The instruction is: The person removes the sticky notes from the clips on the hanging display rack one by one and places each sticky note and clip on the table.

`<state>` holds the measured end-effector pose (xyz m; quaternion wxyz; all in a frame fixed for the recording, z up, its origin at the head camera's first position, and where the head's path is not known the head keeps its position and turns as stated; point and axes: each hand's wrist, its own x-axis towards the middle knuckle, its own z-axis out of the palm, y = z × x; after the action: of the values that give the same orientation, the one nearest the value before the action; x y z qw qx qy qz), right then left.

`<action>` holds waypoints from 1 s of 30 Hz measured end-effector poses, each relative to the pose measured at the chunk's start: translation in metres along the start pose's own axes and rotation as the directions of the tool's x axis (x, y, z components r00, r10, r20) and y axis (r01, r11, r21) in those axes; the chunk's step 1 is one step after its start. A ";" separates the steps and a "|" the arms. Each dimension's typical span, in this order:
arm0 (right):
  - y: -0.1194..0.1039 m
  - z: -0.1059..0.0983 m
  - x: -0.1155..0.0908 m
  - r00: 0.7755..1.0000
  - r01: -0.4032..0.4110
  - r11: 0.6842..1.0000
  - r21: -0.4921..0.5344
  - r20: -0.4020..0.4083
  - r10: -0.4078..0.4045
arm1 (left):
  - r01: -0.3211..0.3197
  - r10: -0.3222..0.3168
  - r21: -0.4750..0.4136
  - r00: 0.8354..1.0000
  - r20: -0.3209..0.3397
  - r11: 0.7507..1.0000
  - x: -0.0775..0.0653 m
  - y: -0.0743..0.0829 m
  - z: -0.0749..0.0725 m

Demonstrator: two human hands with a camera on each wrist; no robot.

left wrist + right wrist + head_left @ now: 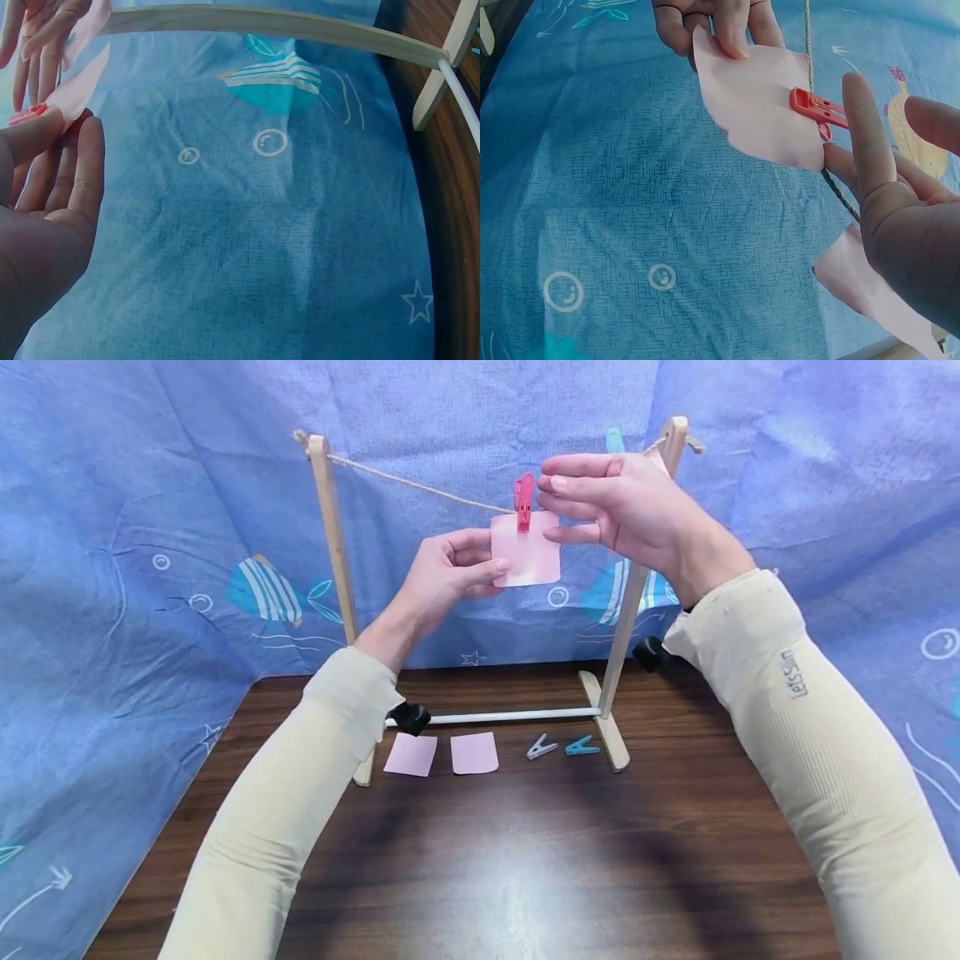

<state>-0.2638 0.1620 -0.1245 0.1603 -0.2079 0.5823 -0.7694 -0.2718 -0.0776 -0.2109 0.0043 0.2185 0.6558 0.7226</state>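
A red clothespin (524, 503) clips a pink paper square (536, 564) onto a rope (423, 487) that sags between two wooden posts. My left hand (448, 570) pinches the square's lower left edge between thumb and fingers. To the right of the clothespin, my right hand (637, 506) is spread with fingers extended, the fingertips near the clip and the paper's right edge. In the right wrist view, a second pink paper (862, 277) hangs farther along the rope, partly behind the right hand. A light blue clip (615, 441) shows above that hand in the head view.
Two pink paper squares, one left (411, 754) and one right (474, 752), lie on the dark wooden table (480, 852). Beside them are a white clothespin (541, 747) and a blue clothespin (582, 746). A white bar (517, 716) joins the stand's feet; blue cloth (465, 410) hangs behind.
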 end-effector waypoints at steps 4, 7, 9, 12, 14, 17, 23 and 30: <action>0.000 0.001 0.001 0.999 -0.039 0.998 -0.045 0.033 0.040 | -0.008 0.008 0.003 1.000 0.000 1.000 0.000 -0.001 -0.001; 0.001 0.002 0.001 0.996 -0.078 0.995 -0.062 0.033 0.080 | -0.010 0.010 0.015 1.000 -0.004 1.000 0.000 -0.003 -0.003; 0.001 0.002 0.002 0.995 -0.100 0.994 -0.051 0.023 0.101 | -0.007 0.007 0.015 1.000 -0.008 1.000 0.000 -0.005 -0.004; 0.002 0.001 0.003 0.995 -0.101 0.994 -0.039 0.013 0.101 | -0.003 0.003 0.020 1.000 -0.018 1.000 -0.001 -0.006 -0.005; 0.002 0.000 0.004 0.996 -0.089 0.996 -0.019 0.004 0.089 | 0.001 0.000 0.026 1.000 -0.021 1.000 -0.001 -0.006 -0.005; 0.002 -0.001 0.004 0.998 -0.064 0.998 0.007 -0.014 0.064 | 0.006 -0.005 0.037 1.000 -0.020 0.999 -0.002 -0.005 -0.006; 0.003 0.000 0.004 0.999 -0.032 0.999 0.008 -0.007 0.032 | 0.015 -0.014 0.046 1.000 -0.022 0.999 -0.001 -0.004 -0.005; 0.004 0.002 0.005 0.999 -0.053 0.994 -0.099 0.003 0.053 | 0.021 -0.019 0.055 0.999 -0.034 0.998 0.000 -0.003 -0.006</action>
<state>-0.2670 0.1574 -0.1270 0.1720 -0.2023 0.6244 -0.7346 -0.2742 -0.0828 -0.2137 -0.0055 0.1997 0.6779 0.7075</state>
